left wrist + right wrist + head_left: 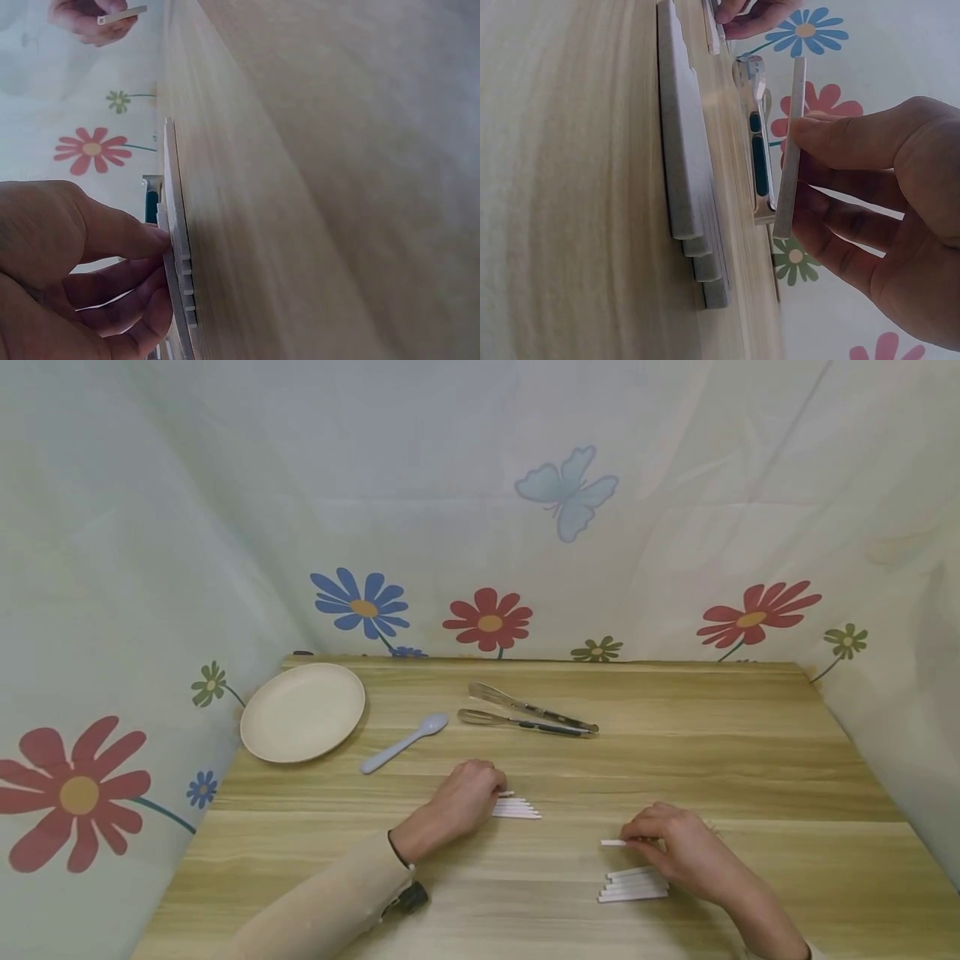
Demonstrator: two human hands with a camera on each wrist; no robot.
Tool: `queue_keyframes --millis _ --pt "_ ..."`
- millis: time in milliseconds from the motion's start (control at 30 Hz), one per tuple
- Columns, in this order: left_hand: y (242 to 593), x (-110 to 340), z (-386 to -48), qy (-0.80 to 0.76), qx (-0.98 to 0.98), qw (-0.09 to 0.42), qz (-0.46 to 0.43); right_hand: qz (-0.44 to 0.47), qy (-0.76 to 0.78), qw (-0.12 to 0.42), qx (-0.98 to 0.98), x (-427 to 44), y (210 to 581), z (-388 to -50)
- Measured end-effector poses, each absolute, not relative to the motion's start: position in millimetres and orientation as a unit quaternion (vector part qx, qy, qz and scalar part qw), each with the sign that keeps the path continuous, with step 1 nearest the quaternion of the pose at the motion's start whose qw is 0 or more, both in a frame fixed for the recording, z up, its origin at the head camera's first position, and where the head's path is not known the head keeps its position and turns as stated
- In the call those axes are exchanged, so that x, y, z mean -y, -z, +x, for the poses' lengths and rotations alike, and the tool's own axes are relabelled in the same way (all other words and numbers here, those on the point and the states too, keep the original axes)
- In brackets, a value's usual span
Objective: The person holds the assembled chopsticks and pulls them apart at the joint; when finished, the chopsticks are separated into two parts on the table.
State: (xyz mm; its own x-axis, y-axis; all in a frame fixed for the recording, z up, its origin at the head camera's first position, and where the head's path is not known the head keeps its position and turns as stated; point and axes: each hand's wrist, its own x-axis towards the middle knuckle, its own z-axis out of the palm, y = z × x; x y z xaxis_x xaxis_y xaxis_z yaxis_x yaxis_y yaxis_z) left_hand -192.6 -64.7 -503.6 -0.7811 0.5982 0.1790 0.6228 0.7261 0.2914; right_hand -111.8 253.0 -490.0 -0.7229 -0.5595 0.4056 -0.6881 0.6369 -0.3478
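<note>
My left hand [467, 793] pinches a slim white stick [181, 324] between thumb and fingers, low over the table. Against that stick lies a row of several white sticks [517, 811], partly covered by the hand in the head view. My right hand [686, 853] holds another white stick [798, 101] by thumb and fingertips, raised off the wood. Just below it, toward the front edge, a second group of white sticks [633, 887] lies side by side with staggered ends. The right hand hides some of their right ends in the head view.
Metal tongs [525, 710] with dark grips lie spread at the back middle. A pale blue spoon [405, 743] rests to their left, beside a cream plate [303, 714] at the far left corner. Flower-printed cloth [450, 527] encloses the wooden table [712, 735] behind and at the sides.
</note>
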Motion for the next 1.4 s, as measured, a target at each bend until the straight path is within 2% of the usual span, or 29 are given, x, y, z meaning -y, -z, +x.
queue_keyframes --millis 600,1400 --pt "504.7 63.6 -191.2 0.169 0.928 0.026 -0.33 0.327 -0.236 0.117 0.908 -252.6 489.5 -109.2" --pt "503.5 62.2 -192.1 0.149 0.932 0.022 -0.329 0.35 -0.217 0.109 0.905 -256.6 498.6 -109.4"
